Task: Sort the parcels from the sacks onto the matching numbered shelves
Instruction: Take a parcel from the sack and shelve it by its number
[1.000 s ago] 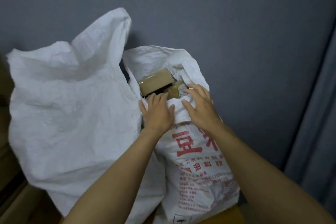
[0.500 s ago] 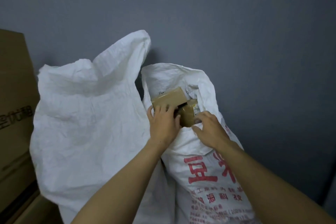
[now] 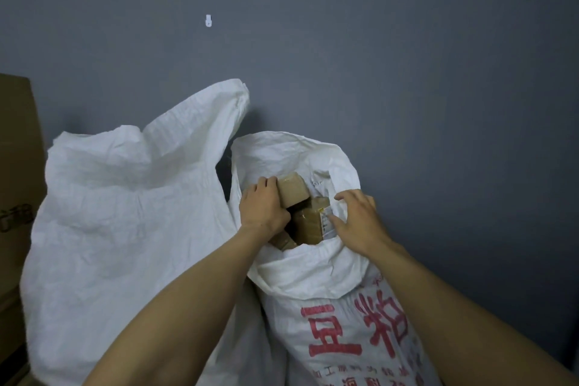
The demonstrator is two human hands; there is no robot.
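A white woven sack with red print (image 3: 344, 316) stands open against the grey wall, its rim rolled down. Brown cardboard parcels fill its mouth. My left hand (image 3: 263, 210) is shut on the top small brown parcel (image 3: 293, 189), which is tilted up out of the sack. A second taped parcel with a label (image 3: 310, 222) stands just below and to the right. My right hand (image 3: 360, 219) rests with fingers spread against that parcel's labelled side and the sack's inner edge, holding nothing. No shelves are in view.
A larger plain white sack (image 3: 125, 229) slumps to the left, touching the printed sack. Big brown cardboard boxes (image 3: 18, 166) stand at the far left edge. A small white hook (image 3: 208, 21) is fixed on the grey wall above.
My left hand has closed around the top parcel and tipped it upward. My right hand has shifted from the sack's front rim to the labelled parcel's side. The view has tilted up.
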